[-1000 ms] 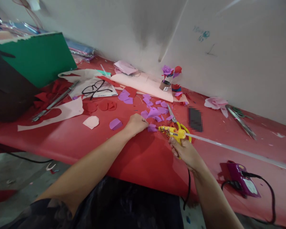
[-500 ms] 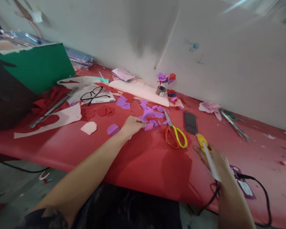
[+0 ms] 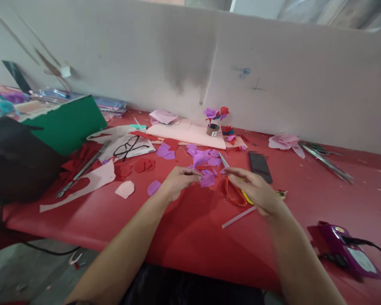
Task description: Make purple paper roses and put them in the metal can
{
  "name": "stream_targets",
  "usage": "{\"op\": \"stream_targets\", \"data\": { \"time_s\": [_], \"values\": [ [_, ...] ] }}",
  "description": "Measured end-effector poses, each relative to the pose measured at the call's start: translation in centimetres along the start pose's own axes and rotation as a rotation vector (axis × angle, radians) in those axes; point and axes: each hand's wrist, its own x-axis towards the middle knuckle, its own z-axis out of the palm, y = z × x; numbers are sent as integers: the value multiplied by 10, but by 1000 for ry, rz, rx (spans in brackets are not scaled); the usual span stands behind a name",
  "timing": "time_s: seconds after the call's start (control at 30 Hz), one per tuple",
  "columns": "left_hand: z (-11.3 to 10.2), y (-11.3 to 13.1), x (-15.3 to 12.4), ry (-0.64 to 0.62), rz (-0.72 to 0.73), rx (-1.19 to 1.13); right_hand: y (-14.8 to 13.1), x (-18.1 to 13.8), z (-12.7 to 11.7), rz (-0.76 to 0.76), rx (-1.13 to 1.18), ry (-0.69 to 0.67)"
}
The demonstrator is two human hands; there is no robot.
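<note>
Left hand (image 3: 179, 182): thumb and fingertips closed in a pinch, apparently on the left edge of a purple paper piece (image 3: 207, 179); exact contact too small to resolve. Right hand (image 3: 257, 188): fingers extended, loosely spread, nothing visible in grasp, above the handles of the scissors (image 3: 227, 191). Judgement: a light edge pinch should avoid creasing; best to steady the left wrist and keep the right fingers clear of the blades. Piece appears small, roughly four-sided, plain matte purple; it sits between the hands, over the red table (image 3: 193, 237), contact with the surface uncertain. Just beyond: loose purple scraps (image 3: 200, 158). Nearer the table edge: translucent stick (image 3: 238, 217). Farther back: small pot (image 3: 213, 130) with paper flowers (image 3: 211, 113).
</note>
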Motion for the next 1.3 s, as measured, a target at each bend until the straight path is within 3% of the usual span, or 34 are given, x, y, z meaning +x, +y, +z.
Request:
{"op": "stream_targets", "data": {
  "time_s": [0.07,0.13,0.5,0.77,0.9,1.03,1.3],
  "values": [
    [2,0,-1,-7,-12,7,-7,17,22,29,209,-150],
    [4,0,-1,-4,-22,13,-5,27,37,67,305,-159],
    [8,-3,0,25,-41,2,25,30,50,180,452,-83],
    [11,-6,1,184,208,18,26,31,54,286,697,140],
    [16,-7,-2,92,256,16,23,33,57,302,847,210],
    [26,-12,-4,-10,202,14,21,34,66,257,946,196],
    [35,-21,-1,-7,234,26,14,30,72,245,1095,109]
  ]
}}
